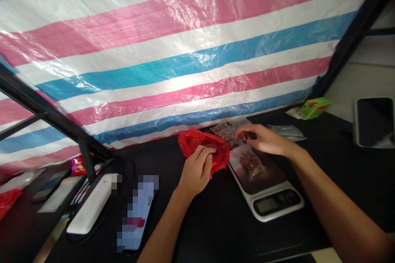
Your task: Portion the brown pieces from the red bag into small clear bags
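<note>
My left hand is closed on the rim of a red plastic bag lying on the black table. My right hand reaches over several small clear packets of brownish bits beside the red bag, its fingers curled down onto them. One such clear packet lies on the platform of a digital kitchen scale just below my right hand.
A striped pink, blue and white tarp hangs behind the table. A white power bank and a phone lie at left. A green box, empty clear bags and a dark tablet sit at right. A black frame post stands left.
</note>
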Motion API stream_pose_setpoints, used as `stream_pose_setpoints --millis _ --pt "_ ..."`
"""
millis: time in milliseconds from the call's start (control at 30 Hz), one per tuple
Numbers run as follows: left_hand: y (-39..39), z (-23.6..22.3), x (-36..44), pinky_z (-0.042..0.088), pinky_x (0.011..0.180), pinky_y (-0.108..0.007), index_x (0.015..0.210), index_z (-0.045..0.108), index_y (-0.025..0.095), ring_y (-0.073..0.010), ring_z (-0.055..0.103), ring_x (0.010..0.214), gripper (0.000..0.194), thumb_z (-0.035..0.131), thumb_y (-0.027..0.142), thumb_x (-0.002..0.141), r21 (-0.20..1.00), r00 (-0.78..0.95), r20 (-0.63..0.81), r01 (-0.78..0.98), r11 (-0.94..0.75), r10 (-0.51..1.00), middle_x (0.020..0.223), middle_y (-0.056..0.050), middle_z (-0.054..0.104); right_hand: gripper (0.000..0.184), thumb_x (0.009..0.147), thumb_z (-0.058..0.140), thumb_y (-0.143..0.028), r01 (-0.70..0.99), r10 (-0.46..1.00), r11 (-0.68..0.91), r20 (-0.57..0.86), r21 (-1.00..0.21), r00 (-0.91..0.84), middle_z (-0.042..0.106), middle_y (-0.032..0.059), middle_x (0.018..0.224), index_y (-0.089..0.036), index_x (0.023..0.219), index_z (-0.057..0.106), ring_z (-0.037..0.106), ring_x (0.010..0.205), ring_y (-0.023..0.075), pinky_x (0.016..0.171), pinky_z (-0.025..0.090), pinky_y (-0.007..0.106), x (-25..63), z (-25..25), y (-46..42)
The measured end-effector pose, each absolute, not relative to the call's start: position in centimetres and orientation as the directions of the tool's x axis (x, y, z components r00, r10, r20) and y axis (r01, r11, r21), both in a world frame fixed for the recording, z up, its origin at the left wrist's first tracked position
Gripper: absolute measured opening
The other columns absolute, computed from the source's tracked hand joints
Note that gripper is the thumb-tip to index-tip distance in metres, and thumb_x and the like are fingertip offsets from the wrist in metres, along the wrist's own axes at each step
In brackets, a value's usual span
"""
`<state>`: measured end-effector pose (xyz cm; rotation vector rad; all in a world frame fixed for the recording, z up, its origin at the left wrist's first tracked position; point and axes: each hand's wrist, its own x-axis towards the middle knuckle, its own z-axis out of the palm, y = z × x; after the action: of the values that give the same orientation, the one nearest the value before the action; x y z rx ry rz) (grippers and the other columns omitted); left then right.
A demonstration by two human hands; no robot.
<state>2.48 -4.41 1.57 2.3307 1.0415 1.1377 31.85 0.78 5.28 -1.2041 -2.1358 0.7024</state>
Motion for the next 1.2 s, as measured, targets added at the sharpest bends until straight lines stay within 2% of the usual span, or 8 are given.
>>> stream_pose_setpoints --millis 167,433,633,700,833,967,1067,1200 --pt "-4.4 1.5 2.5 0.053 0.096 -0.033 0.12 0.066 0.022 -0.0203 0.068 0.107 0.029 0.039 0.024 0.109 0.582 0.414 0.53 0.457 -0.672 0.741 0.113 -0.009 0.069 0.02 0.085 0.062 -0.024 0.578 0.881 0.437 0.198 -0.69 -0.43 0.061 -0.0005 0.07 -0.021 0.096 0.079 0.058 0.067 0.0195 0.063 0.044 0.031 31.8 5.4 0.6" --pt "-4.4 1.5 2.5 0.052 0.095 -0.032 0.117 0.066 0.021 -0.0194 0.068 0.105 0.027 0.041 0.022 0.108 0.593 0.405 0.542 0.437 -0.676 0.737 0.111 -0.009 0.069 0.016 0.087 0.068 -0.031 0.605 0.879 0.404 0.108 -0.686 -0.464 0.069 0.004 0.08 -0.02 0.081 0.077 0.062 0.075 0.022 0.067 0.047 0.032 32.0 4.9 0.6" --pt "-5.1 1.6 3.1 0.053 0.093 -0.035 0.123 0.064 0.022 -0.0217 0.066 0.102 0.024 0.052 0.031 0.105 0.653 0.352 0.548 0.386 -0.651 0.759 0.111 -0.009 0.068 0.029 0.094 0.069 -0.047 0.291 0.818 0.397 0.192 -0.87 -0.543 0.07 0.0029 0.085 -0.019 0.087 0.074 0.064 0.081 0.0206 0.072 0.05 0.031 30.6 7.2 -0.6" --pt "-5.5 1.6 3.6 0.053 0.096 -0.038 0.13 0.06 0.023 -0.0242 0.066 0.106 0.035 0.063 0.036 0.098 0.674 0.325 0.544 0.381 -0.633 0.774 0.119 -0.01 0.068 0.031 0.094 0.07 -0.05 0.195 0.837 0.39 0.258 -0.9 -0.482 0.072 0.0036 0.088 -0.019 0.089 0.073 0.066 0.083 0.0206 0.074 0.052 0.032 29.0 7.5 -1.3" --pt "-5.7 1.6 4.7 0.055 0.093 -0.036 0.134 0.055 0.025 -0.0237 0.07 0.103 0.047 0.071 0.036 0.091 0.79 0.223 0.411 0.397 -0.467 0.884 0.119 -0.007 0.071 0.032 0.096 0.069 -0.052 0.17 0.859 0.402 0.307 -0.9 -0.409 0.072 0.0026 0.082 -0.021 0.091 0.074 0.065 0.072 0.0176 0.065 0.051 0.029 25.2 6.7 -2.5" --pt "-4.5 1.5 3.9 0.053 0.074 -0.03 0.112 0.059 0.026 -0.019 0.069 0.078 0.019 0.063 0.028 0.093 0.843 0.014 0.322 0.452 -0.293 0.947 0.091 -0.001 0.072 0.025 0.103 0.06 -0.04 0.318 0.81 0.556 0.415 -0.768 -0.415 0.075 0.0048 0.098 -0.025 0.118 0.073 0.069 0.086 0.0207 0.077 0.055 0.034 23.4 5.1 -2.6" --pt "-3.6 2.1 2.2 0.05 0.072 -0.032 0.099 0.056 0.027 -0.0228 0.07 0.077 0.012 0.062 0.023 0.088 0.801 -0.231 0.304 0.587 -0.117 0.924 0.084 -0.001 0.07 0.019 0.103 0.059 -0.03 0.504 0.722 0.692 0.477 -0.517 -0.502 0.075 0.0077 0.118 -0.027 0.114 0.074 0.065 0.112 0.0278 0.103 0.048 0.048 23.3 4.0 -2.3" --pt "-3.1 3.0 0.9 0.05 0.075 -0.039 0.096 0.056 0.028 -0.0307 0.072 0.083 0.007 0.06 0.029 0.091 0.727 -0.371 0.158 0.671 0.146 0.915 0.089 -0.006 0.073 0.014 0.101 0.061 -0.029 0.61 0.72 0.693 0.411 -0.385 -0.559 0.071 0.0083 0.131 -0.027 0.105 0.075 0.058 0.122 0.0319 0.107 0.043 0.054 23.2 3.1 -2.1"
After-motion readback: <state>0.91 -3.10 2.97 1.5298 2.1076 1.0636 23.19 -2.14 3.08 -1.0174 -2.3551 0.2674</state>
